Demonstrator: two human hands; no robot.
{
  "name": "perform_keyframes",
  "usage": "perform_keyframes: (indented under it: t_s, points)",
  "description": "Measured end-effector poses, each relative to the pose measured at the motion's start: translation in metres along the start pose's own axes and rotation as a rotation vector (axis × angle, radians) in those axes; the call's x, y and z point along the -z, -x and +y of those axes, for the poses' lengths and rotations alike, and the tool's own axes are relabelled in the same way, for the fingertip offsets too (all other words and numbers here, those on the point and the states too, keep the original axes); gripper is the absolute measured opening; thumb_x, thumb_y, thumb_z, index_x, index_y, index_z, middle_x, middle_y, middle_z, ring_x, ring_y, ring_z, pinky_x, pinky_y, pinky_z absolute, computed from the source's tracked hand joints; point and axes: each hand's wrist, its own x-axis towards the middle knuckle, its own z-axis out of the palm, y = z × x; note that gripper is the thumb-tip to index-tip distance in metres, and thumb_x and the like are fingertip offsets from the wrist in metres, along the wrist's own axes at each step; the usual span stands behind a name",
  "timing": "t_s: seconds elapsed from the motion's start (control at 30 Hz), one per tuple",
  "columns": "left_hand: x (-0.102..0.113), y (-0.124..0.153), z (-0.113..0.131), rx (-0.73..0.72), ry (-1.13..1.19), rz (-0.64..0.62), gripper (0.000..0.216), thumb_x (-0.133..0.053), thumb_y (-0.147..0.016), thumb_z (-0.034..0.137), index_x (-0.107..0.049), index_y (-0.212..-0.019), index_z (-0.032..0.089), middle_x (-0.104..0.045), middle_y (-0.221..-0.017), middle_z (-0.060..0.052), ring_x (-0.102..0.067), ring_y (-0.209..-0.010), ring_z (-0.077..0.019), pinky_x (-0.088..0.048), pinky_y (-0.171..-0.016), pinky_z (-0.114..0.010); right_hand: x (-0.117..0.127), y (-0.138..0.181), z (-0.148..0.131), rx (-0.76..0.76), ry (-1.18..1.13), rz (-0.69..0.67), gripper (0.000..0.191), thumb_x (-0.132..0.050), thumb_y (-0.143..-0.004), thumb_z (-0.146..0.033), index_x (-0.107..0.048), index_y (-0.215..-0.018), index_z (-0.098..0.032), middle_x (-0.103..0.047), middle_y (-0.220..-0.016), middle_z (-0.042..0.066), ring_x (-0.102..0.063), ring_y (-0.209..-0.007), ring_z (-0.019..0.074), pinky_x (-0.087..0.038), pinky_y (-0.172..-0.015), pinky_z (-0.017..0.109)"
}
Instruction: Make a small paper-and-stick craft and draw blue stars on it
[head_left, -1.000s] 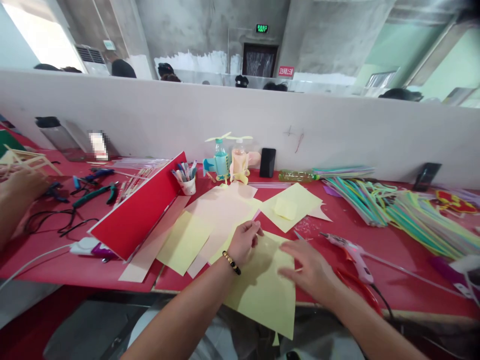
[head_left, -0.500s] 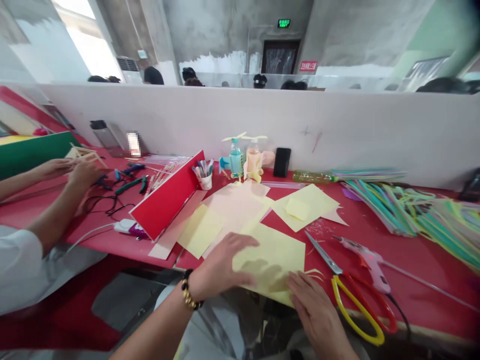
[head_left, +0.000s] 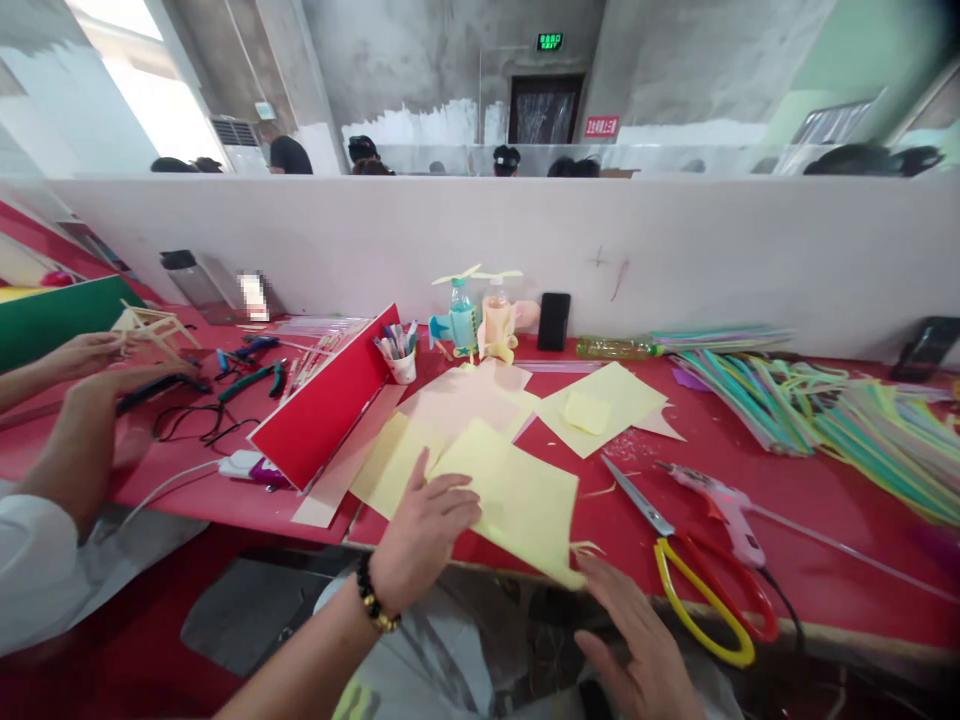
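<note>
My left hand (head_left: 424,535), with a dark bead bracelet at the wrist, lies flat with fingers spread on the left edge of a pale yellow paper sheet (head_left: 517,495) at the front of the red table (head_left: 825,520). My right hand (head_left: 637,640) hovers open below the table edge, its fingertips at the sheet's near corner. Yellow-and-red scissors (head_left: 690,570) lie just right of the sheet, with a pink glue gun (head_left: 716,500) beyond them.
More yellow and pink sheets (head_left: 600,405) lie behind. A red board (head_left: 322,405) leans at the left, near a cup of pens (head_left: 397,355) and decorated bottles (head_left: 480,315). Coloured straws (head_left: 810,410) pile up on the right. Another person's hands (head_left: 97,370) work with tools at the far left.
The yellow sheet has shifted left and turned. My left hand slid onto its left edge; my right hand dropped back off the table toward me.
</note>
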Motion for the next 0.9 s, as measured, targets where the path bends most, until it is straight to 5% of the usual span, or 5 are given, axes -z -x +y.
perform_keyframes:
  t_s: [0.23,0.43,0.63,0.77,0.9]
  points:
    - [0.048,0.025,-0.063,0.165,-0.267,-0.007,0.027,-0.044,-0.087,0.015,-0.067,-0.094,0.027,-0.071,-0.103,0.003,-0.056,-0.110,-0.0209,-0.008,-0.116,-0.049,0.004,0.010,0.007,0.055,0.063,0.047,0.041,-0.059,-0.084,-0.027,-0.052,-0.123,-0.020,-0.066,-0.118,0.010,-0.062,-0.108,0.0264,-0.055,-0.087,0.038]
    - [0.040,0.053,-0.088,0.301,-0.300,-0.147,0.035,-0.041,-0.080,0.009,-0.068,-0.094,0.026,-0.071,-0.103,-0.002,-0.057,-0.113,-0.0246,-0.004,-0.115,-0.054,0.003,0.004,0.016,0.091,0.093,0.027,0.042,-0.061,-0.082,-0.025,-0.054,-0.122,-0.017,-0.064,-0.121,0.011,-0.058,-0.114,0.0269,-0.053,-0.091,0.040]
    - [0.045,0.064,-0.091,0.294,-0.230,-0.335,0.064,-0.040,-0.065,0.001,-0.062,-0.118,0.029,-0.060,-0.127,-0.001,-0.043,-0.129,-0.0261,0.000,-0.113,-0.058,0.001,-0.021,0.022,0.097,0.120,-0.017,0.033,-0.060,-0.083,-0.025,-0.060,-0.115,-0.016,-0.065,-0.119,0.012,-0.059,-0.113,0.0259,-0.053,-0.091,0.040]
    - [0.057,0.029,-0.073,0.227,-0.116,-0.376,0.059,-0.040,-0.075,0.006,-0.056,-0.127,0.028,-0.051,-0.137,0.000,-0.037,-0.134,-0.0209,-0.021,-0.114,-0.045,-0.008,-0.039,0.026,0.064,0.140,-0.069,0.029,-0.057,-0.085,-0.024,-0.062,-0.113,-0.016,-0.066,-0.118,0.012,-0.059,-0.113,0.0261,-0.052,-0.093,0.043]
    - [0.032,-0.057,-0.049,0.195,0.022,-0.322,0.044,-0.038,-0.092,0.028,-0.048,-0.135,0.025,-0.049,-0.139,-0.002,-0.042,-0.130,-0.0184,-0.030,-0.111,-0.034,-0.022,-0.046,0.029,0.013,0.147,-0.044,0.030,-0.056,-0.086,-0.025,-0.063,-0.113,-0.015,-0.066,-0.117,0.013,-0.058,-0.114,0.0268,-0.052,-0.093,0.044]
